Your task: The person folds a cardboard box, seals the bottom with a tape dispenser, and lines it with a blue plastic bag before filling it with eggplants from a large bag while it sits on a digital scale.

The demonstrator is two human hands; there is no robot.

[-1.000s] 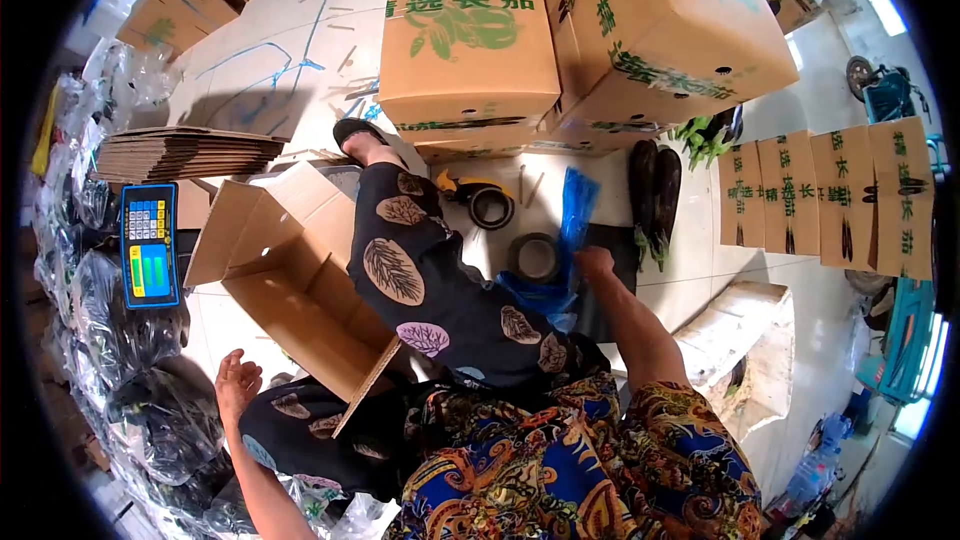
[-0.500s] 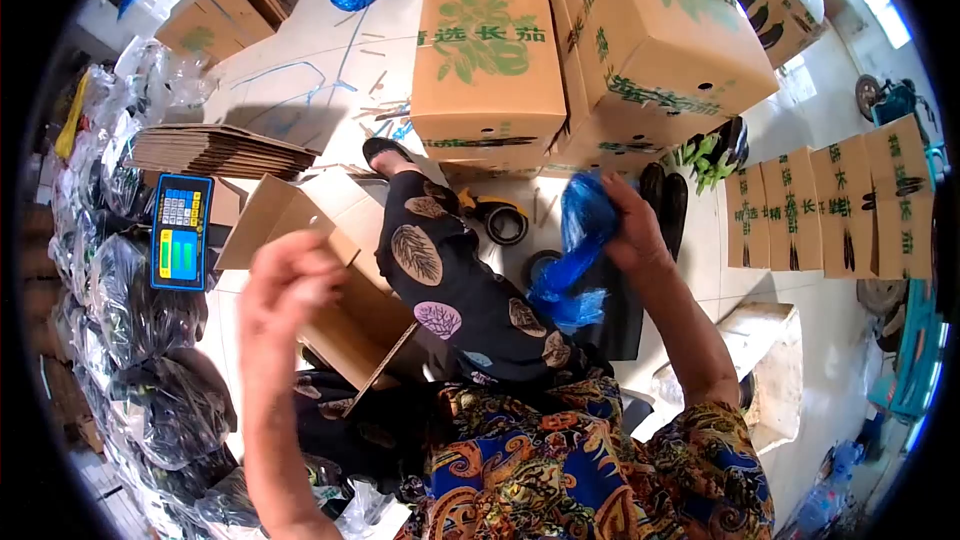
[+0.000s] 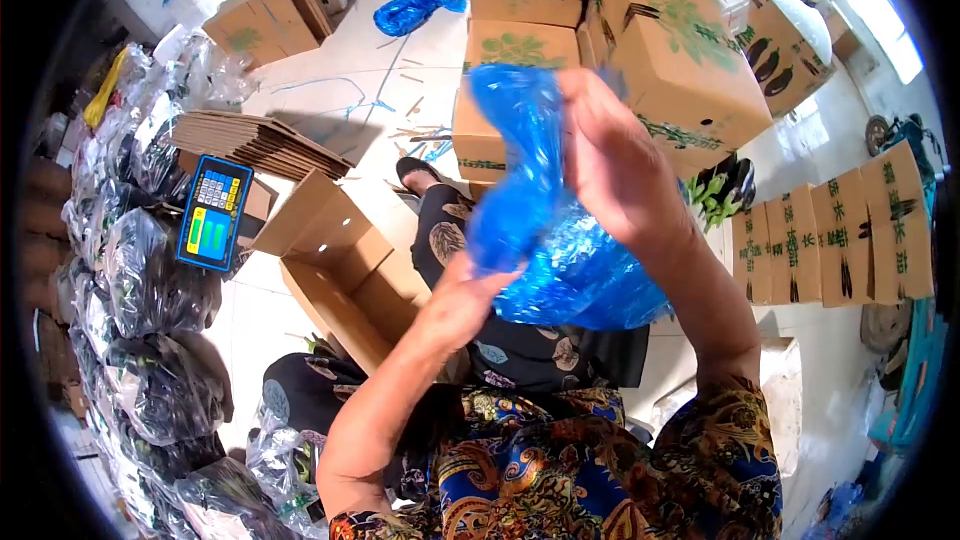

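A thin blue plastic bag [image 3: 590, 275] is spread out in front of my body, above my lap. My left hand [image 3: 462, 302] pinches its lower left edge. My right hand [image 3: 615, 155], raised higher, grips the upper part of the bag, with some fingers hidden behind the hand and blurred by motion. Left of my legs stands an open cardboard box [image 3: 350, 280], its flaps up and its inside showing bare cardboard.
A scale's display panel [image 3: 214, 212] and stacked flat cardboard [image 3: 255, 145] stand left. Filled plastic bags [image 3: 150, 390] line the left side. Printed boxes [image 3: 680, 50] are piled ahead; more cartons [image 3: 835, 230] stand right. Another blue bag [image 3: 420, 5] lies on the floor.
The crumpled blue bag has been lifted and opened out wider. My left hand has moved right to take hold of it, and my right hand has risen. The view has shifted slightly.
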